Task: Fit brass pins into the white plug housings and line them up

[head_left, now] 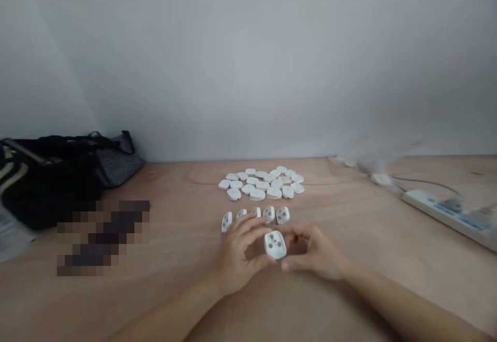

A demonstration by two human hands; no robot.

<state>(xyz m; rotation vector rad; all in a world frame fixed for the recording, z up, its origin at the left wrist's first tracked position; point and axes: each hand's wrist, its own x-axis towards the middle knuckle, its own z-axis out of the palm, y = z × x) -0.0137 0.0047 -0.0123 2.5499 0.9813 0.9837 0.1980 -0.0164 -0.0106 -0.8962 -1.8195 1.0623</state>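
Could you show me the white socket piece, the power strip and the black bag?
White socket piece (275, 244): head view, its front face.
Power strip (437, 212): head view, its white casing.
Black bag (50, 189): head view, its side.

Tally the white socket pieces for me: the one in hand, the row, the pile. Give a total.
White socket piece held between left hand and right hand: 1
Pieces in the row: 5
Pieces in the pile: about 21, overlaps blur the count
Total: about 27
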